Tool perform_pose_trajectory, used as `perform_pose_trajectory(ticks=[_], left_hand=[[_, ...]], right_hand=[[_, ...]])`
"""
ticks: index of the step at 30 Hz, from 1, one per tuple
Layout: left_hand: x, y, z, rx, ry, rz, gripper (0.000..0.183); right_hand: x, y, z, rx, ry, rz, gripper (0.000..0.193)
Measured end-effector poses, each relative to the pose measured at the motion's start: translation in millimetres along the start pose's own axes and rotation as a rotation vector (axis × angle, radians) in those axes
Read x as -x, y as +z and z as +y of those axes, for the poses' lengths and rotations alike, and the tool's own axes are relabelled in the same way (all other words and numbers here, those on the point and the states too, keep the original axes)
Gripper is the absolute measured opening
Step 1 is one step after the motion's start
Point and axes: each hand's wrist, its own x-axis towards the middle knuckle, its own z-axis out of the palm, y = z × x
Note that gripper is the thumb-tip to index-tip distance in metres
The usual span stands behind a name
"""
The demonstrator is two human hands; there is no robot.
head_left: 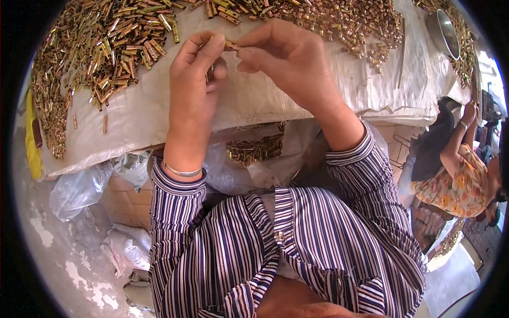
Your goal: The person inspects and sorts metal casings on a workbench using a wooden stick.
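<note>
Above the table edge, my left hand (193,66) pinches one end of a small brass-coloured metal sleeve (230,46) between thumb and forefinger. Its other fingers curl inward, and a bit of similar metal shows in the palm. From the right, my right hand (297,58) grips the sleeve's other end with its fingertips. Whether it is one part or two fitted together is hidden by the fingers. Long slotted metal sleeves (127,47) lie heaped beyond my left hand. Shorter brass-coloured rings (366,26) are piled beyond my right hand.
A pale woven sheet (132,114) covers the table. A metal bowl (443,34) stands at the far right. More metal parts (257,151) lie in a bag below the table edge, beside clear plastic (82,193). Another person in a floral top (458,183) works at right.
</note>
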Motion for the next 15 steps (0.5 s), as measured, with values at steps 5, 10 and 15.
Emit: perform_pose_trajectory(ticks=[5, 10, 15], left_hand=[[4.6, 4.1, 3.7, 0.024, -0.014, 0.016, 0.014], [1.3, 3.8, 0.2, -0.009, -0.009, 0.009, 0.012], [2.4, 7.1, 4.0, -0.146, 0.04, 0.034, 0.01]], right_hand=[[0.0, 1.4, -1.4, 0.034, -0.023, 0.024, 0.011], [-0.7, -1.5, -1.0, 0.094, -0.029, 0.047, 0.01], [-3.0, -2.5, -8.9, 0.215, -0.019, 0.025, 0.01]])
